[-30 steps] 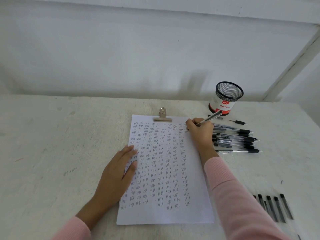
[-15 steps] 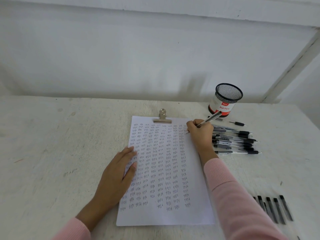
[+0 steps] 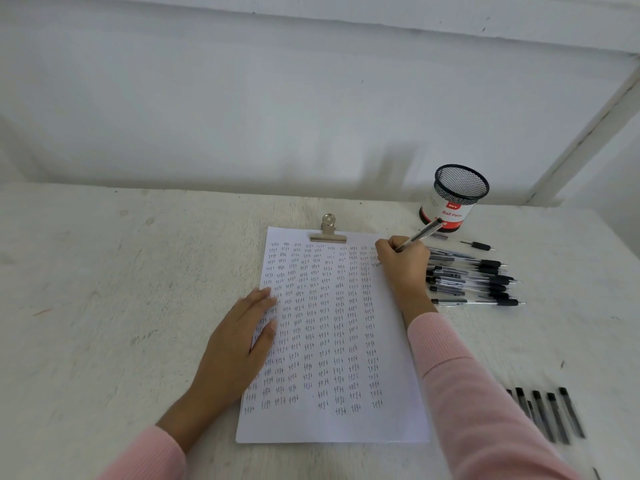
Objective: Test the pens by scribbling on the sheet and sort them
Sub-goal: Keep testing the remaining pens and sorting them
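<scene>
Pinching a pen [image 3: 420, 233] in right grip [image 3: 403, 268], tip down on far-right corner of sheet [image 3: 391, 375]. Pressing sheet's left edge with left grip [image 3: 239, 341], fingers flat, released. Just right of sheet on desk [image 3: 121, 306], pile of pens [image 3: 474, 278]; beyond, mesh cup [image 3: 457, 195], contents unclear; near right, row of pens [image 3: 554, 414].

One head-worn view looks forward and down across the table [image 3: 104, 306] toward the white wall [image 3: 242, 116]. The sheet [image 3: 329, 427] lies close below, near frame centre.
</scene>
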